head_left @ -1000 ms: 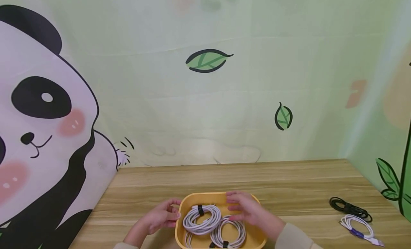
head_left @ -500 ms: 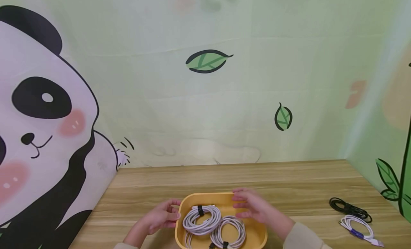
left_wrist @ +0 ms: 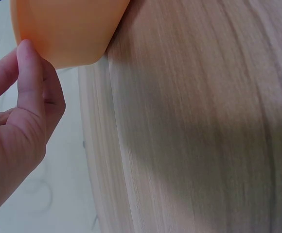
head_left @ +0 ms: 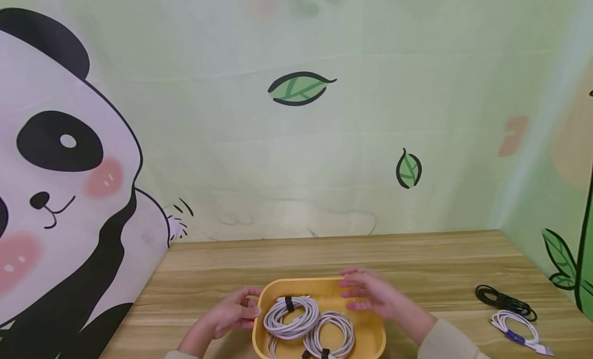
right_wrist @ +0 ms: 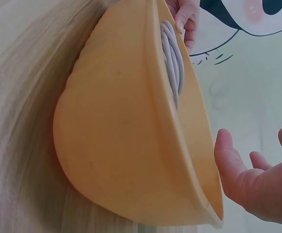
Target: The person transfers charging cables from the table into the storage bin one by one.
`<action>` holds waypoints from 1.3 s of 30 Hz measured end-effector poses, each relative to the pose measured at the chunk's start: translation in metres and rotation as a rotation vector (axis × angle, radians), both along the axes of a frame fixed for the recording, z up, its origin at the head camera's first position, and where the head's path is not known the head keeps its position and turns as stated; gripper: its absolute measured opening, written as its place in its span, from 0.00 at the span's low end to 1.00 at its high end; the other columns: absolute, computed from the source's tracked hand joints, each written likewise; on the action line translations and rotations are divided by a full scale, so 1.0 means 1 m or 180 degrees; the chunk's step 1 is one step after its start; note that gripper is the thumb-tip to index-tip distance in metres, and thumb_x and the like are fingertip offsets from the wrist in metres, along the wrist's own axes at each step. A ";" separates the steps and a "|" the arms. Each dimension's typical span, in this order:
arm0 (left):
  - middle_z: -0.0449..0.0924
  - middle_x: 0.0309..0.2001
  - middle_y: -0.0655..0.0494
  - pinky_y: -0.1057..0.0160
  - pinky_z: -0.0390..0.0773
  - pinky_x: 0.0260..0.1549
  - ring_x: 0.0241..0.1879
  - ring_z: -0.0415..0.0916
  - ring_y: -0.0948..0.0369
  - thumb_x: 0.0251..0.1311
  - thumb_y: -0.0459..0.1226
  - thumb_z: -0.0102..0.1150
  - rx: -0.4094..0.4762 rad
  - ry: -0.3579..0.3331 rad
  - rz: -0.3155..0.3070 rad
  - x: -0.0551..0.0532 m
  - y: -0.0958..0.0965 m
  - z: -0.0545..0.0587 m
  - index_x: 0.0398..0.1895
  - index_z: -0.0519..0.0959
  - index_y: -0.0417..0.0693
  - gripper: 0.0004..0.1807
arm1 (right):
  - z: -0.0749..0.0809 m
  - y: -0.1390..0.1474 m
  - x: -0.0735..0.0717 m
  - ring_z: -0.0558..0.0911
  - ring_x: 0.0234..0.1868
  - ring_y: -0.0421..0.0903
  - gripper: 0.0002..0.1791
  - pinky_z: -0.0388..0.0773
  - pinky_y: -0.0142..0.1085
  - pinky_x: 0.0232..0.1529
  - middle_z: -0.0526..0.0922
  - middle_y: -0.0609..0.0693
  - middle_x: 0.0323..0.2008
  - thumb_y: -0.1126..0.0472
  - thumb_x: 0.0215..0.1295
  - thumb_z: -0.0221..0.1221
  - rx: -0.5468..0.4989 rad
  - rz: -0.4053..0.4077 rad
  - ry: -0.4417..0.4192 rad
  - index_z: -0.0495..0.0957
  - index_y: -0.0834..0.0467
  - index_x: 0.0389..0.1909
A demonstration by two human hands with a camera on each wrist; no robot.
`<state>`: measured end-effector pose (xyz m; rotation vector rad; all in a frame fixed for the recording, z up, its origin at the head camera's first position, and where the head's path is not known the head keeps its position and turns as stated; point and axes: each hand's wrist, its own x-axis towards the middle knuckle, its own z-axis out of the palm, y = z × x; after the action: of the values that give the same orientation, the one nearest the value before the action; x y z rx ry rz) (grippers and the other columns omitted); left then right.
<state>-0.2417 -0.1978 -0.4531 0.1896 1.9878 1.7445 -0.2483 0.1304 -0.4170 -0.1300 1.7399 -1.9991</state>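
Note:
A yellow plastic bin (head_left: pixel 368 330) stands on the wooden table, its near side cut off by the head view's lower edge. Two coiled whitish cables (head_left: pixel 291 318) (head_left: pixel 330 334) lie inside, each with a black strap. At the bin's left side, my left hand (head_left: pixel 233 312) holds the rim between thumb and fingers; in the left wrist view its thumb (left_wrist: pixel 30 82) presses the wall. Over the bin's far right corner hovers my right hand (head_left: pixel 375 296), fingers spread and holding nothing. The right wrist view shows the right hand (right_wrist: pixel 257 182) beside the rim.
To the right on the table (head_left: pixel 431 276) lie a bundled black cable (head_left: pixel 505 301) and a white cable (head_left: pixel 521 330) with a blue-purple tie. A printed backdrop (head_left: pixel 296 158) with a panda and leaves rises behind and at both sides.
My right hand has drawn back from the coils, moving right and slightly away toward the bin's far right corner. The left hand, bin and cables have stayed put.

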 end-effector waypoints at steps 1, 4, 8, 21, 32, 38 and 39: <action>0.65 0.31 0.55 0.69 0.74 0.27 0.28 0.69 0.65 0.55 0.29 0.51 -0.0002 -0.0001 0.0004 0.000 0.000 0.000 0.57 0.56 0.33 0.27 | 0.001 0.001 0.000 0.75 0.40 0.46 0.22 0.75 0.42 0.43 0.73 0.54 0.45 0.55 0.59 0.52 -0.0007 0.0024 0.0013 0.65 0.61 0.51; 0.65 0.31 0.55 0.69 0.75 0.28 0.29 0.69 0.65 0.55 0.29 0.51 -0.0004 -0.0006 0.0008 0.000 0.000 -0.001 0.57 0.56 0.33 0.27 | 0.002 0.006 0.000 0.75 0.39 0.45 0.21 0.76 0.41 0.42 0.75 0.52 0.43 0.56 0.59 0.52 -0.0010 0.0083 0.0050 0.65 0.61 0.51; 0.65 0.31 0.55 0.69 0.75 0.28 0.29 0.69 0.64 0.55 0.29 0.51 -0.0008 -0.0009 0.0004 0.000 -0.001 0.000 0.57 0.56 0.33 0.27 | 0.004 0.012 -0.001 0.76 0.39 0.44 0.19 0.76 0.39 0.41 0.76 0.49 0.40 0.57 0.59 0.51 -0.0011 0.0112 0.0081 0.67 0.60 0.50; 0.65 0.31 0.55 0.70 0.75 0.26 0.28 0.69 0.65 0.55 0.29 0.51 -0.0021 -0.0015 -0.0010 -0.002 -0.001 -0.003 0.57 0.56 0.34 0.26 | 0.010 0.033 -0.007 0.75 0.38 0.43 0.16 0.76 0.37 0.41 0.75 0.46 0.38 0.58 0.60 0.51 0.0042 0.0097 0.0138 0.67 0.57 0.48; 0.65 0.31 0.56 0.70 0.74 0.26 0.28 0.69 0.65 0.55 0.29 0.52 -0.0002 -0.0022 -0.0007 -0.002 -0.002 -0.002 0.57 0.56 0.34 0.26 | 0.013 0.054 -0.011 0.75 0.39 0.44 0.12 0.75 0.39 0.43 0.77 0.45 0.36 0.58 0.62 0.48 0.0026 0.0013 0.0192 0.68 0.55 0.46; 0.65 0.31 0.55 0.70 0.74 0.26 0.28 0.69 0.65 0.55 0.29 0.52 0.0014 -0.0025 -0.0006 -0.002 -0.002 -0.003 0.56 0.56 0.34 0.26 | 0.013 0.062 -0.014 0.75 0.41 0.45 0.11 0.75 0.41 0.45 0.76 0.46 0.38 0.58 0.63 0.47 0.0010 -0.0003 0.0192 0.67 0.55 0.46; 0.65 0.31 0.55 0.70 0.74 0.26 0.28 0.69 0.65 0.55 0.29 0.51 0.0016 -0.0025 -0.0009 -0.002 -0.002 -0.003 0.56 0.56 0.34 0.26 | 0.013 0.064 -0.014 0.75 0.41 0.45 0.11 0.75 0.40 0.45 0.76 0.46 0.37 0.58 0.63 0.47 -0.0005 -0.0006 0.0186 0.68 0.54 0.45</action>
<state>-0.2433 -0.1999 -0.4560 0.1868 1.9767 1.7461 -0.2624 0.1943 -0.4037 -0.1891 1.7749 -2.0169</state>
